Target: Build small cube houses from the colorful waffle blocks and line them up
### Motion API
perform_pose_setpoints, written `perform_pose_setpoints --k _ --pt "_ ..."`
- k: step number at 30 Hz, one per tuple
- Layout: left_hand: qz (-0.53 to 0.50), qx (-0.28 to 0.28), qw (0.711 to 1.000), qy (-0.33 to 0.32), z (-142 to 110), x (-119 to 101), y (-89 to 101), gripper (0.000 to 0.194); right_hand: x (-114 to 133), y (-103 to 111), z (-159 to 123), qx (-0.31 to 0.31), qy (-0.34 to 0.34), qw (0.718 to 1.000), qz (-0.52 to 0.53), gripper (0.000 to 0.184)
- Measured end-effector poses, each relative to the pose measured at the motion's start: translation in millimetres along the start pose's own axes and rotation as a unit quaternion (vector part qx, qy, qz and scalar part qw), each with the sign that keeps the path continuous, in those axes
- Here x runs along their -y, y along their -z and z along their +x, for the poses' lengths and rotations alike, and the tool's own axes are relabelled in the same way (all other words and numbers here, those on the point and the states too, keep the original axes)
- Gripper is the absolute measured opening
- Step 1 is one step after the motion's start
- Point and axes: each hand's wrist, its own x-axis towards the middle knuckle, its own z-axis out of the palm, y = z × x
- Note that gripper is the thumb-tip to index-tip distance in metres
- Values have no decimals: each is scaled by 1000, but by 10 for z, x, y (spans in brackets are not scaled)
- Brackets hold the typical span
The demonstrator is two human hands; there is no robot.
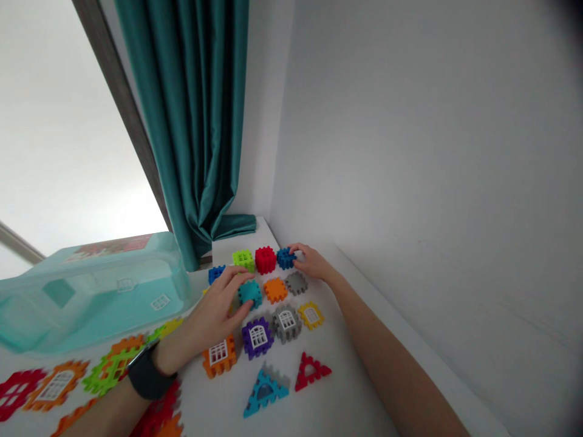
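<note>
My right hand (311,262) reaches to the far end of the table, its thumb and fingers closed on the side of a dark blue block stack (285,258). A red block stack (265,260) and a lime green one (243,260) stand in the same row. Nearer, my left hand (228,298) spans a teal block stack (250,294), thumb on its near side and fingers at its far side. An orange block (276,290) and a grey block (296,283) lie just right of it. Part of a yellow block is hidden behind my left hand.
Window blocks in purple (257,337), grey (286,323) and yellow (311,315) lie nearer me, with blue (265,392) and red (312,371) triangles in front. A clear teal bin (177,285) stands left. Wall (410,182) borders the right side; a green curtain (195,121) hangs behind.
</note>
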Motion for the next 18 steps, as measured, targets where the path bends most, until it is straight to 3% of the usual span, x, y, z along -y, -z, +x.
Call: perform_pose_setpoints --k 18 --pt "-5 26 1000 11 3 -3 0 37 -10 -6 -13 17 -10 999 27 28"
